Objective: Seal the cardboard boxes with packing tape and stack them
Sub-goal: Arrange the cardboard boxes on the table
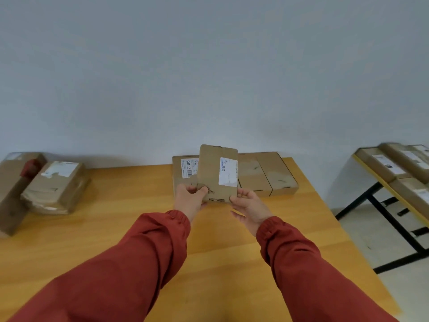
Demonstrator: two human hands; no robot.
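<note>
Fingers (200, 191) of the left hand (189, 202) and right hand (250, 206) are curled round the lower corners of the cardboard box (212, 173), held at frame centre, long axis upright, equally near both.

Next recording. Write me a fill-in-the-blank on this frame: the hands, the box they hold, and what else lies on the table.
1. The left hand and the right hand grip the small box by its ____ edge.
2. Its label is ____ in colour.
3. The red object sits on the pile of boxes at the table's ____ end.
Missing words: bottom; white; left.
</note>
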